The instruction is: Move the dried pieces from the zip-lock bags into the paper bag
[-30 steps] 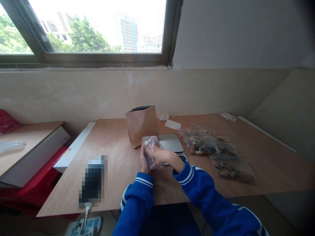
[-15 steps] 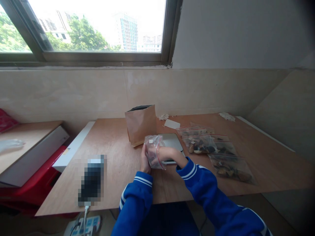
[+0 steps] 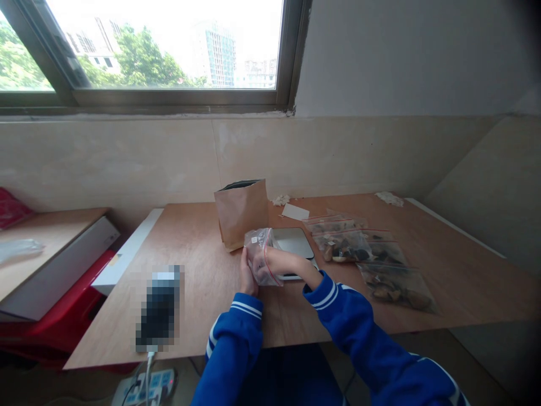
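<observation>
Head view: the left hand [image 3: 247, 277] holds a clear zip bag [image 3: 256, 255] over the table [image 3: 203, 316], with the right hand [image 3: 278, 261] partly inside (whether it grips anything, I cannot tell); a brown paper pouch [image 3: 242, 217] stands just beyond, a scale [image 3: 296, 242] just right.

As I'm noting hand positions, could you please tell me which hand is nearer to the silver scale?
The right hand is nearer, overlapping the scale in this view. The left hand is farther off, left of the scale, holding the plastic bag.
</observation>
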`<act>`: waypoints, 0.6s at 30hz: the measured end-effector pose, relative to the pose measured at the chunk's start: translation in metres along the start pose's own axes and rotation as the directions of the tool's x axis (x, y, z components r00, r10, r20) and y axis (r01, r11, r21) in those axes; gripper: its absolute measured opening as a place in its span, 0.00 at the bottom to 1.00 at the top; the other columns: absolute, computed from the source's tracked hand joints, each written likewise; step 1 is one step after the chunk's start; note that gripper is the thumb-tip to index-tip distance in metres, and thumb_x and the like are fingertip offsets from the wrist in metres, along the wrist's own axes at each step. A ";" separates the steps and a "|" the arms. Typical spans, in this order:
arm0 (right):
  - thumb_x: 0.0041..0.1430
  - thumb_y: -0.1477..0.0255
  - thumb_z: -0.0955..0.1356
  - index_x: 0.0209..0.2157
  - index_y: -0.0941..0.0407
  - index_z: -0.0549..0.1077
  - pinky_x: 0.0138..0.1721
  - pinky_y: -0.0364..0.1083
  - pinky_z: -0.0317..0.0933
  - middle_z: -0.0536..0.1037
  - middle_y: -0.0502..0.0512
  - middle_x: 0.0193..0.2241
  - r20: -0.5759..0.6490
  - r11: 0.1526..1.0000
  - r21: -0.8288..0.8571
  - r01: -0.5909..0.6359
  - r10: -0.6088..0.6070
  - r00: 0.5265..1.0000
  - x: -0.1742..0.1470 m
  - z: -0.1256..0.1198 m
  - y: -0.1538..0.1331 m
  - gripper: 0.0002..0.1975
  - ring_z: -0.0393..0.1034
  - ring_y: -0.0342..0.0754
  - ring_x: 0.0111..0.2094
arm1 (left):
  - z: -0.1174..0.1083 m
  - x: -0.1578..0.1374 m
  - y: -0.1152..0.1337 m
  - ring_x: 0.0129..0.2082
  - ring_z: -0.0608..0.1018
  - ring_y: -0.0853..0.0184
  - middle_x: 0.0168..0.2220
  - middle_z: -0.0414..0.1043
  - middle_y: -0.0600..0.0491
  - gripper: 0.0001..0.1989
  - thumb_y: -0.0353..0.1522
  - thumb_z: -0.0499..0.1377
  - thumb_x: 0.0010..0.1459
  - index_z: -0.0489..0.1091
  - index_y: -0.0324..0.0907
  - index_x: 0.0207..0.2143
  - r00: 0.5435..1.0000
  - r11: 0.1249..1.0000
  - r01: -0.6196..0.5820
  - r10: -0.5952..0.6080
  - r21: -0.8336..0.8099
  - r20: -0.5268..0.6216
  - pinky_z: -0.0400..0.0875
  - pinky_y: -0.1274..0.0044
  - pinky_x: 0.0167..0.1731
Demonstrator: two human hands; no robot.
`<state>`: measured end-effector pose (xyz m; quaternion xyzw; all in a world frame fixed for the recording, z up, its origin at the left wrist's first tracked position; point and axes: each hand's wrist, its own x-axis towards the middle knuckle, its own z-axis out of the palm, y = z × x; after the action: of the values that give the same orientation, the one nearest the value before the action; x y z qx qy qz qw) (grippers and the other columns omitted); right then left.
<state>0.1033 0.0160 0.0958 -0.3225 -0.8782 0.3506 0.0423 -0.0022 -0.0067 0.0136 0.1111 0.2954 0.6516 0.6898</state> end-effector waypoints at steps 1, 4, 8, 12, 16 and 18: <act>0.50 0.82 0.68 0.28 0.60 0.77 0.30 0.41 0.61 0.77 0.51 0.25 -0.025 1.000 0.002 0.007 -0.007 1.000 0.000 -0.002 0.000 0.06 0.68 0.44 0.27 | 0.001 -0.001 0.001 0.46 0.79 0.56 0.42 0.79 0.40 0.24 0.42 0.53 0.62 0.74 0.30 0.47 1.000 1.000 0.007 -0.007 -0.016 0.014 0.73 0.68 0.48; 0.51 0.84 0.65 0.30 0.60 0.76 0.32 0.41 0.61 0.79 0.54 0.29 -0.145 1.000 0.000 0.004 -0.004 0.989 -0.003 -0.008 -0.001 0.09 0.70 0.45 0.30 | 0.004 -0.003 0.003 0.42 0.81 0.55 0.39 0.79 0.40 0.24 0.42 0.50 0.63 0.76 0.30 0.44 0.998 0.998 0.040 -0.037 -0.055 0.042 0.75 0.66 0.45; 0.54 0.81 0.66 0.33 0.58 0.75 0.35 0.42 0.63 0.79 0.54 0.33 -0.277 0.988 0.145 0.056 -0.014 0.961 -0.007 -0.014 -0.002 0.07 0.72 0.47 0.34 | 0.005 -0.002 0.005 0.41 0.81 0.57 0.38 0.79 0.42 0.23 0.40 0.48 0.64 0.76 0.32 0.43 0.999 0.995 0.021 -0.018 -0.096 0.035 0.76 0.70 0.42; 0.58 0.74 0.67 0.36 0.57 0.74 0.41 0.44 0.65 0.79 0.53 0.36 -0.433 0.945 0.268 0.190 -0.058 0.900 -0.008 -0.030 -0.007 0.05 0.73 0.47 0.38 | 0.002 0.001 0.007 0.41 0.80 0.60 0.40 0.78 0.44 0.19 0.38 0.49 0.64 0.74 0.37 0.47 0.998 0.997 -0.018 0.013 -0.077 -0.065 0.76 0.75 0.34; 0.59 0.70 0.68 0.37 0.56 0.74 0.42 0.45 0.65 0.79 0.53 0.36 -0.697 0.947 0.146 0.288 -0.108 0.708 0.005 -0.068 -0.025 0.06 0.73 0.46 0.39 | -0.002 0.002 0.012 0.37 0.80 0.65 0.43 0.77 0.46 0.20 0.38 0.49 0.65 0.69 0.43 0.55 0.991 0.996 -0.027 0.015 -0.086 -0.135 0.74 0.79 0.28; 0.60 0.69 0.67 0.38 0.56 0.73 0.44 0.45 0.64 0.78 0.53 0.37 -0.808 0.946 0.029 0.322 -0.168 0.564 0.021 -0.091 -0.037 0.06 0.73 0.46 0.39 | -0.003 0.001 0.013 0.35 0.80 0.67 0.44 0.76 0.46 0.20 0.37 0.49 0.65 0.68 0.44 0.56 0.989 0.993 -0.030 0.013 -0.111 -0.147 0.73 0.80 0.27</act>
<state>0.0942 0.0619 0.1844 -0.3143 -0.7686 0.2352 0.5051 -0.0149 -0.0046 0.0185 0.0273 0.3067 0.6810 0.6644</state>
